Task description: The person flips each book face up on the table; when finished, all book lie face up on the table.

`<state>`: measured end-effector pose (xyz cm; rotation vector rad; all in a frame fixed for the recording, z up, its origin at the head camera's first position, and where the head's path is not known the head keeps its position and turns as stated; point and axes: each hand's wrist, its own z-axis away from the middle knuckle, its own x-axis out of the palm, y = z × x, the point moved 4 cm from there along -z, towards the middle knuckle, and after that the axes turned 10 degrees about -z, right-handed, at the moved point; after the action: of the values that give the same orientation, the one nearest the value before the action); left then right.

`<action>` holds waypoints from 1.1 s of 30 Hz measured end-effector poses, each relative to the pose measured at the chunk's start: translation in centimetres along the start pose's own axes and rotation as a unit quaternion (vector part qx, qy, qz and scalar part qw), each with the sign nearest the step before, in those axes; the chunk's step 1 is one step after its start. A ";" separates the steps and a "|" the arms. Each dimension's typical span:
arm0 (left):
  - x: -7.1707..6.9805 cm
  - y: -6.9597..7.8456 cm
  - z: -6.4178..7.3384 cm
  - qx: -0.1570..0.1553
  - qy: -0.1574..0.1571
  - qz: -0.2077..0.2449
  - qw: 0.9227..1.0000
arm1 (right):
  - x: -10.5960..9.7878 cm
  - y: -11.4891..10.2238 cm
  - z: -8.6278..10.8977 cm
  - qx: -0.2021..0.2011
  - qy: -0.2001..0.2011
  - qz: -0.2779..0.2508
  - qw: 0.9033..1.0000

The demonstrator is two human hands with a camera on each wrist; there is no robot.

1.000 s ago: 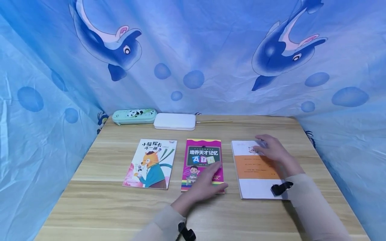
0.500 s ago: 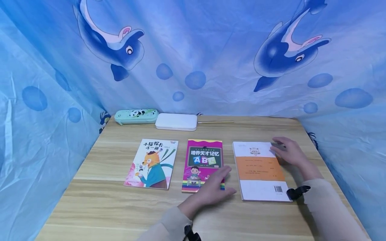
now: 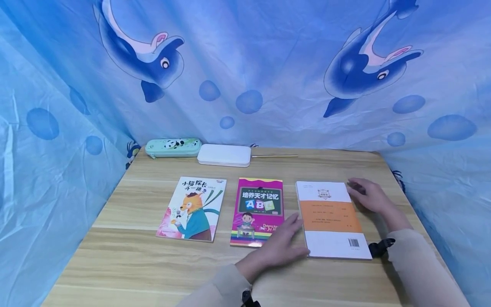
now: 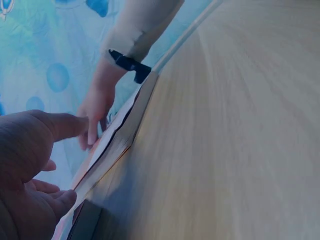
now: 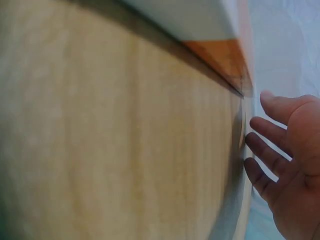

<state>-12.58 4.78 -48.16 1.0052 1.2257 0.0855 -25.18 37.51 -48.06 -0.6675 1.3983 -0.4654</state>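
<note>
A white book with an orange band [image 3: 326,215] lies flat on the right side of the table, barcode toward me. My left hand [image 3: 281,245] is at its left edge, fingers extended and thumb near the lower left corner; contact is unclear. That hand also covers the lower right corner of a pink ABC book [image 3: 261,194]. Beside the white book's upper right edge is my right hand [image 3: 368,196], its fingers loosely bent around nothing. In the right wrist view the right hand [image 5: 295,150] appears apart from the book [image 5: 215,52].
A picture book with a cat [image 3: 195,209] lies to the left on the wooden table [image 3: 126,260]. Along the back are a green panda pencil case [image 3: 172,148], a white flat case [image 3: 224,154] and a thin stick [image 3: 274,156]. Blue dolphin-print curtains [image 3: 284,55] surround the table.
My right hand has drawn off the white book's top to its right side. My left hand has shifted right, from over the pink book to the white book's left edge.
</note>
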 end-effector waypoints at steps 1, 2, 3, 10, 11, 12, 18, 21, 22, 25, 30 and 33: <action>0.2 0.2 -0.1 0.002 -0.001 -0.004 1.000 | 0.1 0.0 0.0 -0.003 -0.006 -0.007 1.000; 0.4 0.3 -0.2 0.004 -0.003 -0.009 1.000 | 0.3 0.0 -0.1 -0.007 -0.014 -0.013 1.000; 0.6 0.4 -0.4 0.006 -0.006 -0.013 1.000 | 0.5 -0.1 -0.1 -0.014 -0.025 -0.022 0.999; 1.9 0.7 -1.1 -0.007 -0.019 -0.037 0.999 | 0.9 -0.5 -0.2 -0.059 -0.077 -0.075 0.992; 2.1 0.7 -1.1 -0.012 -0.020 -0.038 0.999 | 1.0 -0.5 -0.2 -0.061 -0.078 -0.076 0.992; 2.2 0.8 -1.2 -0.017 -0.020 -0.039 0.999 | 1.1 -0.5 -0.1 -0.064 -0.078 -0.076 0.992; 2.7 1.0 -1.6 -0.033 -0.016 -0.062 0.997 | 1.1 0.0 0.3 -0.061 -0.057 -0.054 0.995; 2.4 1.1 -1.6 -0.038 -0.022 -0.063 0.997 | 1.0 0.2 0.5 -0.056 -0.046 -0.043 0.996; 2.2 1.1 -1.5 -0.040 -0.023 -0.063 0.997 | 1.0 0.2 0.6 -0.054 -0.043 -0.040 0.997; 1.7 0.9 -1.5 -0.046 -0.022 -0.063 0.997 | 0.9 0.3 0.7 -0.045 -0.039 -0.031 0.998; 1.0 0.6 -1.5 -0.063 -0.015 -0.054 0.996 | 0.9 0.5 0.7 -0.029 -0.028 -0.030 0.999; 0.9 0.6 -1.5 -0.069 -0.016 -0.052 0.996 | 0.8 0.7 0.9 -0.031 -0.014 -0.046 0.998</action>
<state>-13.19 6.50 -48.40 0.8194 1.2228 0.0716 -24.22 37.62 -49.09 -0.7882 1.3639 -0.4841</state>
